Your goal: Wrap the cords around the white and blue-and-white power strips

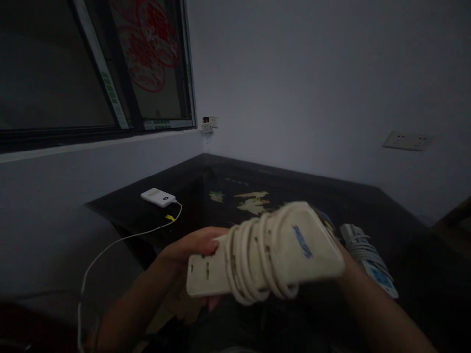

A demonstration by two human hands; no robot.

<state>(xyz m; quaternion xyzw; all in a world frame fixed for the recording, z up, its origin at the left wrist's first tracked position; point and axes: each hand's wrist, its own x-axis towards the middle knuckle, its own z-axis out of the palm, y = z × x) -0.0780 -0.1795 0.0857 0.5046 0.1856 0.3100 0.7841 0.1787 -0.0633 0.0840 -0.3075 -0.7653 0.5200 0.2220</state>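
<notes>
A white power strip [320, 250] with blue lettering is held up in front of me, tilted, with its white cord [241, 264] wound several times around the middle. My left hand [206, 242] grips its left end, thumb on top and fingers underneath. From the right, my right wrist [348, 264] reaches behind the strip's other end, which hides the fingers. A second power strip [380, 277], with blue sockets and a grey-white cord wrapped around it, lies on the dark table to the right of that wrist.
On the dark table [312, 189], a white power bank [158, 197] lies at left, its white cable [121, 239] trailing over the edge; the cable carries a yellow tag [170, 217]. Wall sockets [405, 141] sit above the table. A window [158, 63] is at left.
</notes>
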